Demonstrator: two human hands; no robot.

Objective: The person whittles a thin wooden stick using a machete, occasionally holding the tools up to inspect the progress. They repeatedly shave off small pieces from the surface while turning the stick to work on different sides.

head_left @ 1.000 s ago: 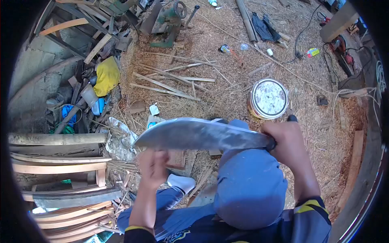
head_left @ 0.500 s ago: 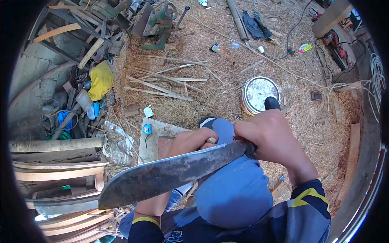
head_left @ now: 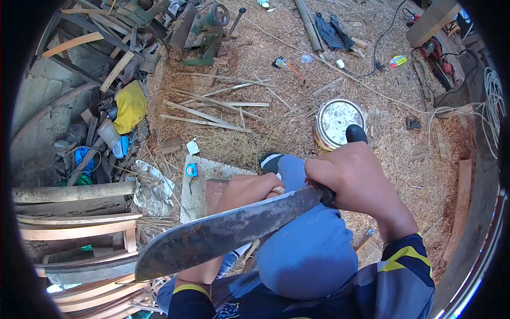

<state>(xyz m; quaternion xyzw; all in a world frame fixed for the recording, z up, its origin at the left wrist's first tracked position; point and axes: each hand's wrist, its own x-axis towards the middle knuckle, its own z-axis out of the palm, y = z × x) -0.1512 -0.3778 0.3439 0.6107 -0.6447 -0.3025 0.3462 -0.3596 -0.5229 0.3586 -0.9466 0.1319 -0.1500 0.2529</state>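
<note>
In the head view, the blade (head_left: 228, 234) slants across the knee (head_left: 308, 255), its broad tip out over the left forearm. The main danger looks like a cut: the left hand (head_left: 245, 192) sits right by the bright upper edge, so a slip of its fingers or a twist of the handle (head_left: 355, 134) could bring skin onto it. If the right hand (head_left: 353, 173) loosened, the blade's long, wide end could tip down onto the leg or forearm.

The right fingers are closed round the handle. The left fingers are curled in near the blade's base; whether they pinch anything is hidden.

The ground is strewn with shavings (head_left: 393, 170). Ahead stand a lidded bucket (head_left: 341, 123) and a green vise (head_left: 208, 32), with thin sticks (head_left: 212, 114) between. A tape measure (head_left: 191, 170) lies on a pale board (head_left: 192, 201); curved timbers (head_left: 79, 228) and a yellow cloth (head_left: 130, 106) are at the left.
</note>
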